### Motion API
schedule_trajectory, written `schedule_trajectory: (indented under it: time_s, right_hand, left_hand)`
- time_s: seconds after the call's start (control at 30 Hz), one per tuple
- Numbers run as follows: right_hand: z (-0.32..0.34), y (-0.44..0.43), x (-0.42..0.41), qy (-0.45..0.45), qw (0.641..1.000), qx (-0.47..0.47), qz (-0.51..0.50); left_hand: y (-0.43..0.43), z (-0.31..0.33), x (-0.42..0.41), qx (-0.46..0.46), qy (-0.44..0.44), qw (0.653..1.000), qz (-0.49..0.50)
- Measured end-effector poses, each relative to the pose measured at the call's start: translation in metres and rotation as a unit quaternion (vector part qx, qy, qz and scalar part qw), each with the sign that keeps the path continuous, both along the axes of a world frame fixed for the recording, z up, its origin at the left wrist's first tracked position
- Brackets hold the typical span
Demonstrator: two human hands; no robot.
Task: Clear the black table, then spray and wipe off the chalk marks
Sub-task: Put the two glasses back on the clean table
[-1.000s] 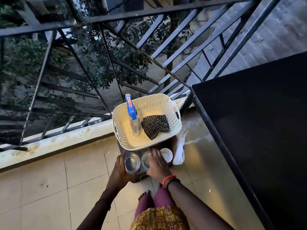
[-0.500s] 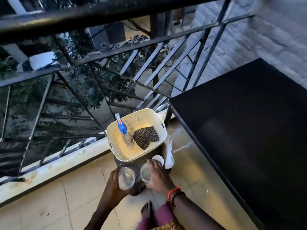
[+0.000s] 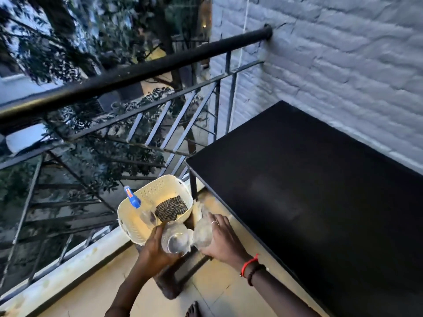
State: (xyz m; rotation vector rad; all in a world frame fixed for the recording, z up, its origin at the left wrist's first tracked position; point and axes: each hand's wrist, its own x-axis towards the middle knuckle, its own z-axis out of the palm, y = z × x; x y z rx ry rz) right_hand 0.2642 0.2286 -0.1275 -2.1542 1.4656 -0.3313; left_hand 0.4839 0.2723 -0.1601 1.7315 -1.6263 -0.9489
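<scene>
Head raised since a second ago; two clear glasses, then standing on the dark stool (image 3: 169, 282), now tilted and seemingly off it, the nearer glass (image 3: 175, 242) gripped in curled fingers of the left hand (image 3: 153, 248), the farther glass (image 3: 202, 232) in those of the right hand (image 3: 223, 239). Black table (image 3: 309, 191) bare save faint pale smears mid-surface, so clearing judged near done; spray bottle (image 3: 132, 199) and striped cloth (image 3: 170, 208) waiting in the cream basket (image 3: 158, 191) by the table corner nearest the black railing (image 3: 137, 74). Grey brick wall (image 3: 343, 65) along its far edge, tiled floor (image 3: 217, 294) below.
</scene>
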Motion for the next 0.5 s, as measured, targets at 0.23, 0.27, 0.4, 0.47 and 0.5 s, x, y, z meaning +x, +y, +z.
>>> schedule_trajectory:
  time_s: [0.23, 0.27, 0.4, 0.47, 0.5]
  right_hand:
    - [0.053, 0.010, -0.081, -0.037, 0.995, -0.014, -0.095]
    - [0.057, 0.012, -0.093, -0.042, 0.993, -0.012, -0.107]
    - [0.068, 0.016, -0.152, -0.025, 0.987, -0.009, -0.160]
    - [0.070, 0.018, -0.175, -0.022, 0.981, -0.008, -0.194]
    - [0.074, 0.021, -0.194, -0.025, 0.978, -0.006, -0.209]
  left_hand:
    - [-0.034, 0.054, -0.070, 0.018, 0.010, 0.998, -0.057]
    - [-0.039, 0.061, -0.084, 0.011, 0.011, 0.998, -0.066]
    - [-0.059, 0.083, -0.138, -0.004, -0.005, 0.994, -0.110]
    - [-0.069, 0.095, -0.161, 0.008, 0.009, 0.991, -0.133]
    - [-0.075, 0.098, -0.179, 0.011, 0.008, 0.989, -0.145]
